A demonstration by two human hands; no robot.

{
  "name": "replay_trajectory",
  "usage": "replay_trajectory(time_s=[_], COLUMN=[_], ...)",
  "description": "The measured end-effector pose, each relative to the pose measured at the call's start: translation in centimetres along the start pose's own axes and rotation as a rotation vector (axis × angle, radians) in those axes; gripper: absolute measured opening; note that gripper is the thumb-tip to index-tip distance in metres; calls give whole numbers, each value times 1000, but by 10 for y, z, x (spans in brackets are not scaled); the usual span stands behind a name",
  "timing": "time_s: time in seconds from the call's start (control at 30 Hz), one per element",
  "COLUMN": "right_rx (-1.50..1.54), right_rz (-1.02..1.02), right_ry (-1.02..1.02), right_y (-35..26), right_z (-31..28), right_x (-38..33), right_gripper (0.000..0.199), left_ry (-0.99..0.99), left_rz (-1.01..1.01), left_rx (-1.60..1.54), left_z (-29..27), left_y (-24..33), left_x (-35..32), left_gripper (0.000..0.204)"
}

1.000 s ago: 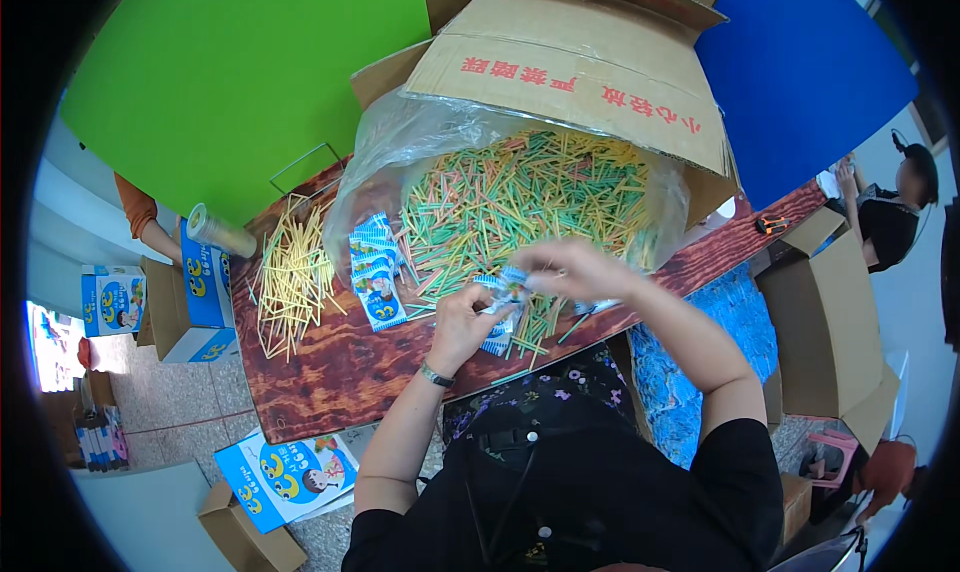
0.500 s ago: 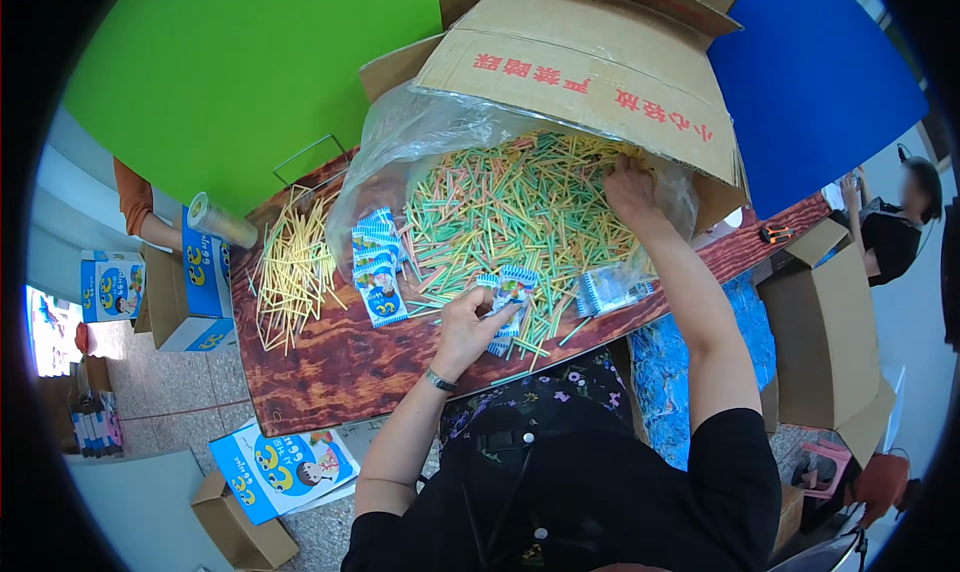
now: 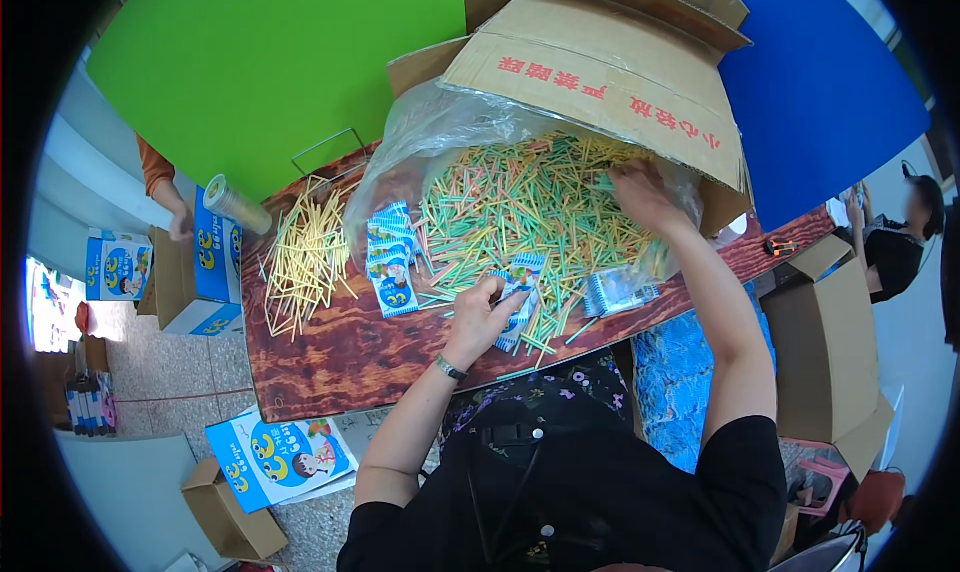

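Her left hand (image 3: 487, 310) grips a small printed packet (image 3: 520, 277) by its lower end, long axis running up and away from her wrist, mouth toward the pile, seemingly ready for filling. Her right hand (image 3: 640, 194) is buried fingers-down in the heap of coloured sticks (image 3: 520, 207) beyond the packet; whether it has closed on any, I cannot tell.

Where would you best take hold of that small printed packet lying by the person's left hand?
Probably by a long edge: the small printed packet lies flat on the sticks, so fingers can slide under from the near side, where the left hand already rests on it. The right hand is busy in the pile.
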State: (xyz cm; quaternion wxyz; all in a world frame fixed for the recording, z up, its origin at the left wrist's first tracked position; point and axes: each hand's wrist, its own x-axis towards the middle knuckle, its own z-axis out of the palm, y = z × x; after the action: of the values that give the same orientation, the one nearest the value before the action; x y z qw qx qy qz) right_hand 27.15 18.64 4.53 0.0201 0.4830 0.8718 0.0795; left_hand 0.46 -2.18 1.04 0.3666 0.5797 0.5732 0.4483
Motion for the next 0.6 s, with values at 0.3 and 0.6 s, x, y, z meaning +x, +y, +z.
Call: replay_trajectory(time_s=[0.3, 0.6], right_rx=[1299, 632], right_rz=[-48, -567], right_ry=[-528, -531], right_y=[-32, -87], right_z=[-51, -122], right_x=[-10, -13], right_gripper=[22, 19], left_ry=[140, 310], left_rz=[116, 357], left_rx=[117, 222], left_z=[-1, -6], left_y=[-6, -10], left_x=[7, 10], left_gripper=[27, 21])
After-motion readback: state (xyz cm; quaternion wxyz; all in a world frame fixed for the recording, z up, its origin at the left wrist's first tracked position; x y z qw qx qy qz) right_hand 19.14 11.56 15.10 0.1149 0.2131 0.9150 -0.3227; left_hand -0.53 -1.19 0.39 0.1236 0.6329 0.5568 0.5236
